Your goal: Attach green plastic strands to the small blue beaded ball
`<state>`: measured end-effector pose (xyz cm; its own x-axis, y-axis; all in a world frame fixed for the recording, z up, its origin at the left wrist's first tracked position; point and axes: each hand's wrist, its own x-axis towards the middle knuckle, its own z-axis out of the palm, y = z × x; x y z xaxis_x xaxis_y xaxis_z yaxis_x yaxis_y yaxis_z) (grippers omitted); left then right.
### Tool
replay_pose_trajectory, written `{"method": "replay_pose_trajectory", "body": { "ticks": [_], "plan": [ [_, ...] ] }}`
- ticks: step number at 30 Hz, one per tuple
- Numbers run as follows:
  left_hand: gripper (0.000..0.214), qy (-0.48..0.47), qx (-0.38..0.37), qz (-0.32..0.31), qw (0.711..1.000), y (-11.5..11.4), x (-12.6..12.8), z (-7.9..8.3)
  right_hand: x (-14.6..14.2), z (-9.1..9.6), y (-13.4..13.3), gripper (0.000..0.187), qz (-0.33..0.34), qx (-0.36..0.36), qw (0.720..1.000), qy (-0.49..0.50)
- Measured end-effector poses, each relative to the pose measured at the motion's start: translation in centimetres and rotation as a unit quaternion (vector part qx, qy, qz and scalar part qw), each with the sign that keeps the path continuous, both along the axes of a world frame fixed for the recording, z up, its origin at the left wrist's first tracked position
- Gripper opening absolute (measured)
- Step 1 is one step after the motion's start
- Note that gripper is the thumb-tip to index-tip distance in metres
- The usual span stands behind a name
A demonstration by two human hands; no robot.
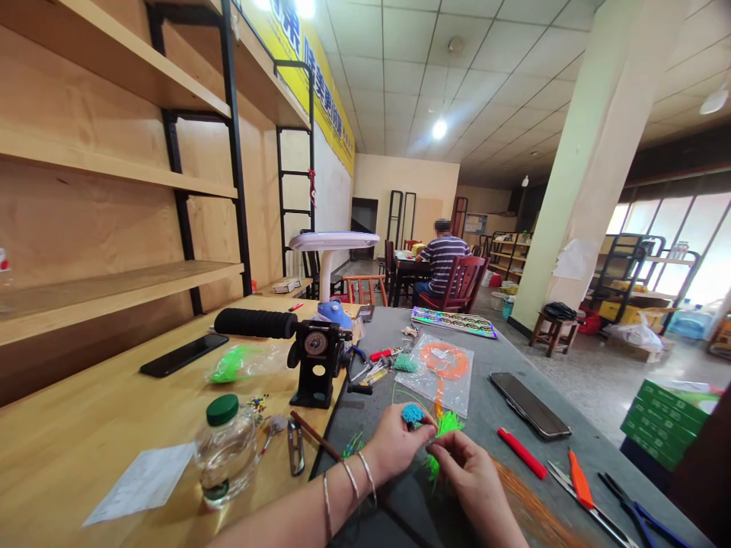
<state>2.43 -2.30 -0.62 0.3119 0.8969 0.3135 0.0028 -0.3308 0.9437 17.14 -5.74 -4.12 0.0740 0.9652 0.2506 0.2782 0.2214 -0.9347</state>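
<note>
My left hand (397, 441) is closed, with a small bumpy blue piece (412, 413) in its curled fingers. A thin light-green line loops up behind it. My right hand (471, 468) is closed in a pinch close to the left fingertips. Bright green strands (450, 423) fan out above and below the right fingertips, which appear to grip them; the exact contact is hidden. Just beyond the hands, a clear plastic bag (461, 384) lies flat with an orange coil (444, 360) on it. Long orange-brown fibres (528, 502) spread beside my right wrist.
A black clamp-like device with a foam-covered arm (315, 358) stands left of the hands. Nearby are a green-capped bottle (225, 449), paper (142, 481) and a phone (186, 355). Rightward lie another phone (530, 405), a red pen-like tool (521, 453), scissors (588, 498) and pliers (640, 510).
</note>
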Motion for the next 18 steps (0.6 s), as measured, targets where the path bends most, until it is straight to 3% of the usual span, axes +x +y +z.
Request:
{"method": "replay_pose_trajectory", "body": {
  "ticks": [8, 13, 18],
  "plan": [
    [0.011, 0.017, 0.009, -0.014, 1.0, -0.21, -0.12, 0.12, 0.33, -0.38, -0.11, 0.031, 0.012, 0.003, 1.0, -0.002],
    [0.012, 0.025, 0.017, 0.003, 1.0, -0.17, -0.23, 0.38, 0.21, -0.27, -0.01, 0.022, -0.04, -0.017, 0.997, -0.07],
    [0.01, 0.016, 0.015, -0.001, 1.0, -0.02, -0.25, 0.1, -0.2, 0.4, 0.13, 0.024, -0.054, -0.004, 0.997, -0.06]
  ]
}}
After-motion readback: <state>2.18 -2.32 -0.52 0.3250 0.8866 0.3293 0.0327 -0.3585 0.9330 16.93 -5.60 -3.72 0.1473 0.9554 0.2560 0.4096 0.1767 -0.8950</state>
